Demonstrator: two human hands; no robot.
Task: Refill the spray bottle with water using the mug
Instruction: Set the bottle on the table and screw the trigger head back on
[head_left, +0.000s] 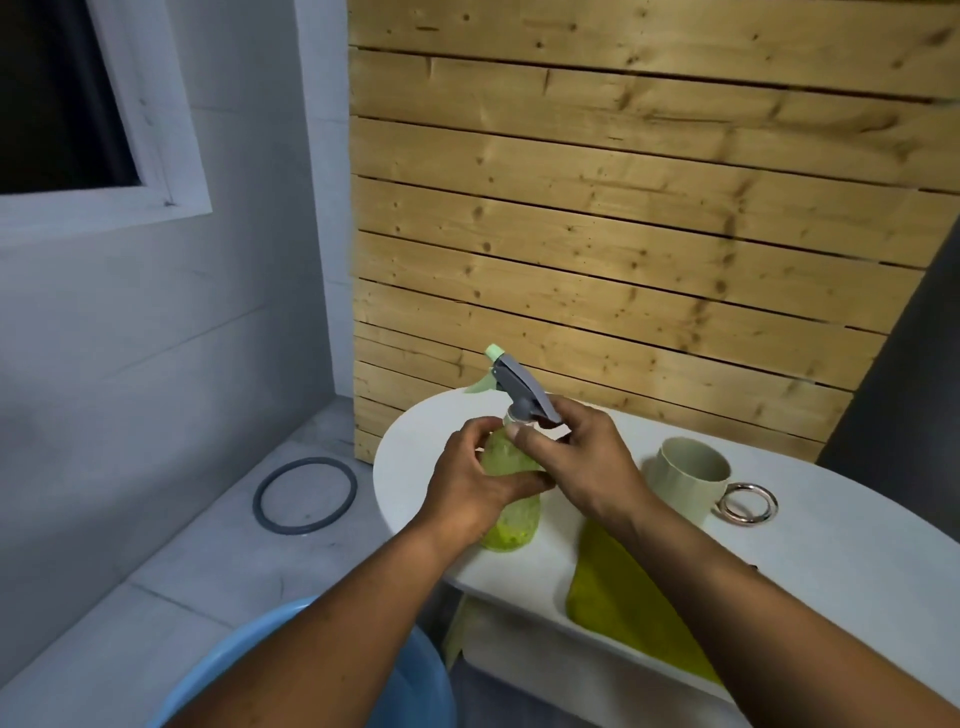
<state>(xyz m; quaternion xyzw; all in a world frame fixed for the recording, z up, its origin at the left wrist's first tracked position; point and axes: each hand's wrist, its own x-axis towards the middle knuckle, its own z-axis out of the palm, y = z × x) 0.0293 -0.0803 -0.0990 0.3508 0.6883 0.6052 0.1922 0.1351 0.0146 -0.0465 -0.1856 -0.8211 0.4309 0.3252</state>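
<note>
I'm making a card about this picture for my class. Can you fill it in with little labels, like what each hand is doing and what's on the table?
left hand: holds the green spray bottle around its body
right hand: grip at the bottle's neck, just under the grey spray head
spray head: on the bottle, tilted
mug: upright on the white table, right of the bottle, untouched
mug handle: shiny metal ring
yellow-green cloth: lies flat on the table's near side
blue tub: on the floor, bottom left

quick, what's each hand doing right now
Left hand: closed round the green body of the spray bottle, steadying it on the table.
Right hand: closed on the grey spray head at the bottle's neck.
</note>
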